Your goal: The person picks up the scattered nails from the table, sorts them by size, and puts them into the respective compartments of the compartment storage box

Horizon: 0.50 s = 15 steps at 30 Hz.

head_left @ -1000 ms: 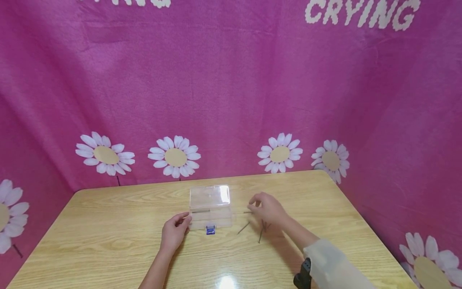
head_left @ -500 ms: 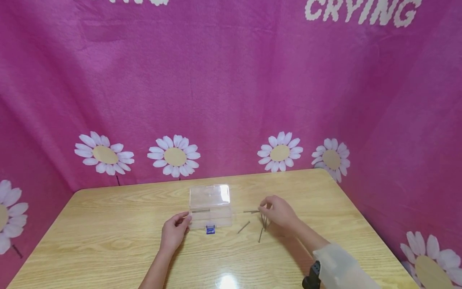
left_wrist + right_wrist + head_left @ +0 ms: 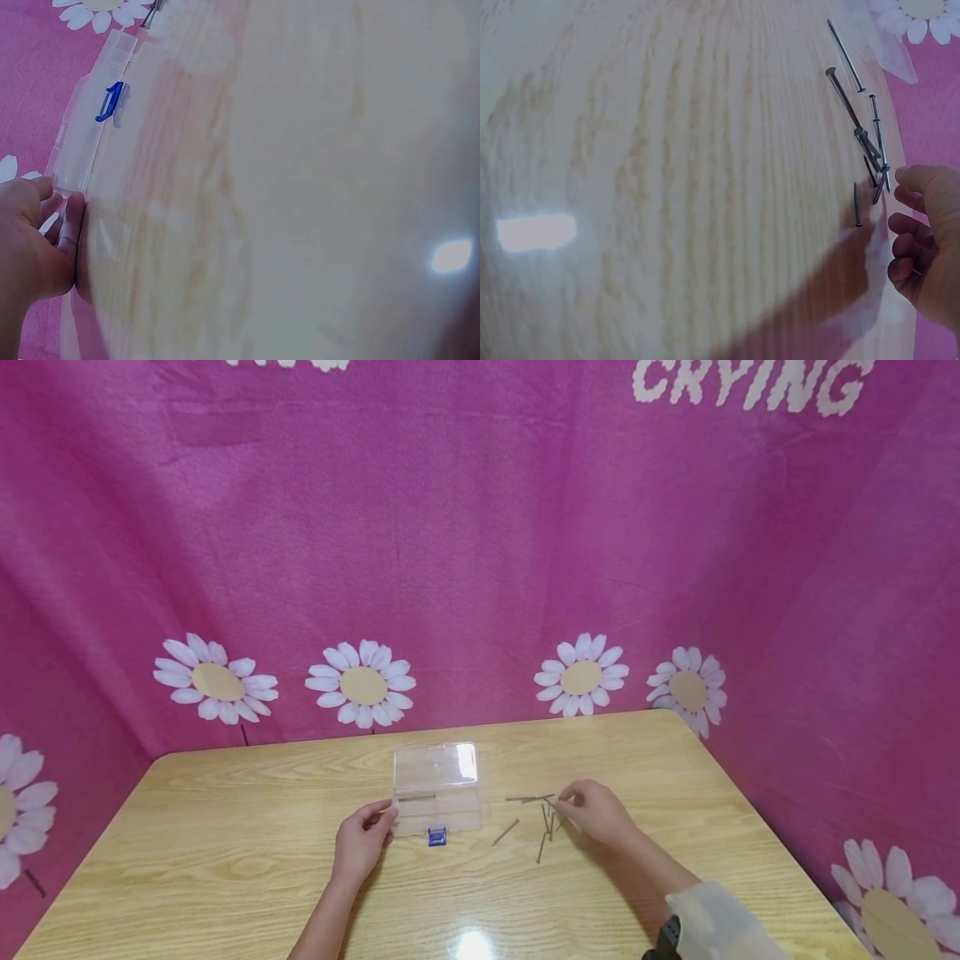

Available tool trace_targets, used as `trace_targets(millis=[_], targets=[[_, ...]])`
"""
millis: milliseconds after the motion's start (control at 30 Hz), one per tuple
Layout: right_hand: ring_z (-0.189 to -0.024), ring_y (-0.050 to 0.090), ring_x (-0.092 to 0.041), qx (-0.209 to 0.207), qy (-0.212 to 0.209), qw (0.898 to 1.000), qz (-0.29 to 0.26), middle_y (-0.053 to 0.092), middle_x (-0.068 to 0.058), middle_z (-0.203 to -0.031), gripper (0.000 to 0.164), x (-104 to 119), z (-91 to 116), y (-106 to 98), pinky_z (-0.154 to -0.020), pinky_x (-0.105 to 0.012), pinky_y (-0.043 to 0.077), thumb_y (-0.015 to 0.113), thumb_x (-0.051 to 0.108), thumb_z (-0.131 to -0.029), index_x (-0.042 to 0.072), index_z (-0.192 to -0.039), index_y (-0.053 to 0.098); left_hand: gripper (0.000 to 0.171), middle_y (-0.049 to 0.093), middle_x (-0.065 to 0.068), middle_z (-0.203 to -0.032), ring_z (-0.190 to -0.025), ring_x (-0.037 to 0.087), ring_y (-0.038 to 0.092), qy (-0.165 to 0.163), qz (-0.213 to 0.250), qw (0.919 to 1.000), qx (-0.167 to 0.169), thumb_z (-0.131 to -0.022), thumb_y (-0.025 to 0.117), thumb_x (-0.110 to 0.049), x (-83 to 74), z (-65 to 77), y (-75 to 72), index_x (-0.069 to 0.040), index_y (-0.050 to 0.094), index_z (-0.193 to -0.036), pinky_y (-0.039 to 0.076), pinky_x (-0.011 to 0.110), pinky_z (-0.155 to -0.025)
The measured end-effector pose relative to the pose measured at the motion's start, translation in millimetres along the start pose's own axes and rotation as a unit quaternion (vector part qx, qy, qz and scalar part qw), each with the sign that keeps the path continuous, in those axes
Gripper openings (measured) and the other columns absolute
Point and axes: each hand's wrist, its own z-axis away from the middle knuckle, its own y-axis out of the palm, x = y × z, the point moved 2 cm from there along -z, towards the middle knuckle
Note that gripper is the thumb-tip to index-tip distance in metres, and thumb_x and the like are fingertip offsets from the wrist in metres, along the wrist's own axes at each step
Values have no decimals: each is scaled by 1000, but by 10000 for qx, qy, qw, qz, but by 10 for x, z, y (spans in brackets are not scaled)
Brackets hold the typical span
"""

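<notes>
A clear plastic box (image 3: 457, 814) with its lid raised and a blue latch (image 3: 437, 837) stands on the table, a nail (image 3: 417, 797) lying in its back part. At its left end my left hand (image 3: 360, 843) grips the wall between thumb and fingers, as the left wrist view also shows. Right of the box lie several loose steel nails (image 3: 845, 97), some crossing each other. My right hand (image 3: 596, 810) is at the right side of this pile, fingers loosely bent, fingertips right by the nail ends. No nail shows between them in the right wrist view.
The wooden table (image 3: 225, 843) carries the box and nails near its middle. A pink cloth with daisies (image 3: 480, 568) hangs behind and at both sides. A dark strap (image 3: 666, 939) sits at my right wrist, below a pale sleeve (image 3: 720, 922).
My right hand has moved right and a little nearer from the box side to the pile's right side, uncovering more nails. My left hand and the box have stayed put.
</notes>
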Motion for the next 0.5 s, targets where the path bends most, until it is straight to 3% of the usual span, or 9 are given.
trace_targets(millis=[300,500], targets=[[-76,54,-14,-9,202,9998,-40,62,-4,-85,11,-36,58,29,-70,-32,47,65,21,-87,10,-89,69,31,63,9,-81,-64,6,56,-22,21,10000,-31,-90,61,-15,5,-7,12,3,63,-115,50,16,-57],[-82,59,-18,-22,127,9999,82,64,-5,-89,9,-23,56,50,-79,-40,50,66,19,-85,11,-88,69,32,64,10,-84,-65,6,57,-48,-39,10000,-32,-91,61,-17,16,-5,5,2,63,-116,50,16,-58]])
